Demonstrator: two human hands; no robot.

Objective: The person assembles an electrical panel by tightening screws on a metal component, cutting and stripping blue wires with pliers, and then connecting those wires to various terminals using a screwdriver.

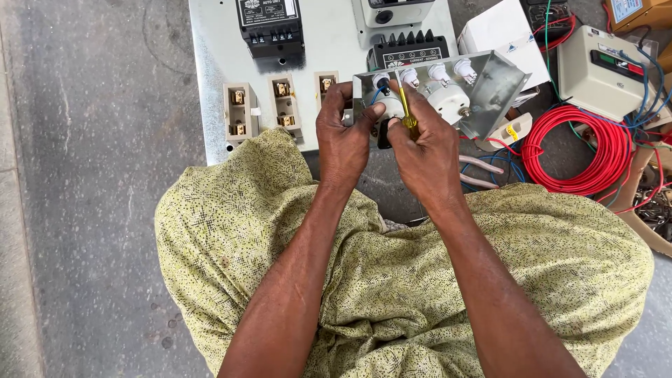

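My left hand grips the left edge of a bent grey metal panel held above my lap. The panel carries several white round fittings with wires behind them. My right hand is closed on a thin screwdriver with a yellow handle, its tip pointed up at a fitting near the panel's left end. Both thumbs press near a white round part between the hands.
A grey metal base plate lies on the floor ahead, bearing three beige fuse holders, a black unit and a black finned module. To the right are a red wire coil, a beige switch box and a white carton.
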